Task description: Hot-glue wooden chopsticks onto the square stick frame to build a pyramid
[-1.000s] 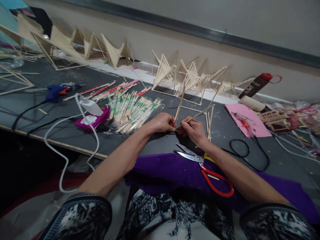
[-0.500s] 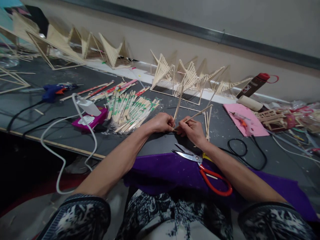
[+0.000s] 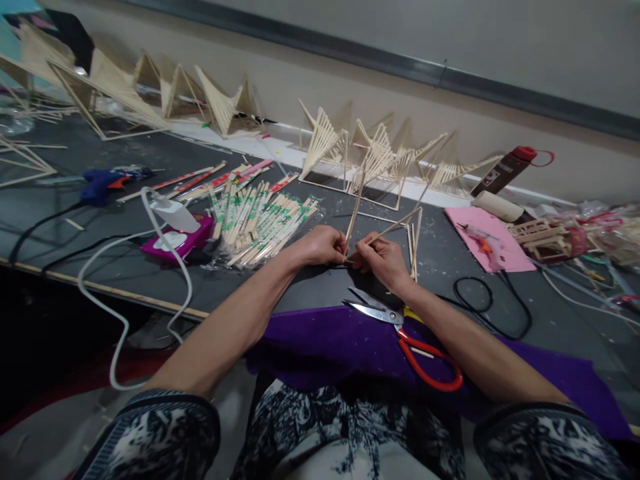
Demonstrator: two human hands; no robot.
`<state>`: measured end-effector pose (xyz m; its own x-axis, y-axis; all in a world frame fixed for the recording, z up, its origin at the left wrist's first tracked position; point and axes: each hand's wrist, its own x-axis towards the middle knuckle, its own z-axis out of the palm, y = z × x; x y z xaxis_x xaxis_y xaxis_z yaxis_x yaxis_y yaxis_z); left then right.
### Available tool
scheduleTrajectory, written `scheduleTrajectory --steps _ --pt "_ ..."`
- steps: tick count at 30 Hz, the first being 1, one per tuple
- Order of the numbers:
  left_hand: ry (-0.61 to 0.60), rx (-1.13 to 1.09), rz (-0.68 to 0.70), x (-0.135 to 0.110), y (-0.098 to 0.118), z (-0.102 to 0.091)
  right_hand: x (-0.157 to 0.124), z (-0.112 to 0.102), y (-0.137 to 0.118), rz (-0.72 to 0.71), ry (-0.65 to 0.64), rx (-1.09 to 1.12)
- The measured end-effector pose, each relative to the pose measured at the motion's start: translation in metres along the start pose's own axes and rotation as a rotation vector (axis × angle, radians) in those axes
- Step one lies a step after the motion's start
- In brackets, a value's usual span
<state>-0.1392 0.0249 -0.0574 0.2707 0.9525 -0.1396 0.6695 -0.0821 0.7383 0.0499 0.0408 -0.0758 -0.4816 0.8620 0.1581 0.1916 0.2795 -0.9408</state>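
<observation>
My left hand [image 3: 326,245] is closed in a pinch at the lower end of a thin wooden stick [image 3: 356,210] that slants up toward the wall. Close beside it, my right hand [image 3: 384,260] pinches another wooden stick [image 3: 393,229], which runs up to the right to a corner of an angular stick frame [image 3: 417,233]. The sticks meet low between the two hands, where my fingers partly cover the joint. Below my right hand lie open scissors [image 3: 393,316] with red handles, partly over a purple cloth [image 3: 310,340].
Packaged chopsticks [image 3: 270,220] lie left of my hands, beside a magenta power block [image 3: 177,240] and a blue glue gun [image 3: 103,185]. Finished stick models [image 3: 323,143] line the wall. At right, another glue gun [image 3: 483,245] rests on a pink sheet [image 3: 515,257] near a dark bottle [image 3: 505,172].
Both hands keep their pinch on the sticks, with barely any movement. The whole view has shifted very slightly.
</observation>
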Motion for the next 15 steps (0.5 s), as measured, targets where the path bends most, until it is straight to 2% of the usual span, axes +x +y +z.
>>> scheduleTrajectory --steps 15 --pt "0.010 0.018 -0.005 0.0000 0.0004 0.0002 0.0008 0.0001 -0.0027 0.001 0.008 -0.017"
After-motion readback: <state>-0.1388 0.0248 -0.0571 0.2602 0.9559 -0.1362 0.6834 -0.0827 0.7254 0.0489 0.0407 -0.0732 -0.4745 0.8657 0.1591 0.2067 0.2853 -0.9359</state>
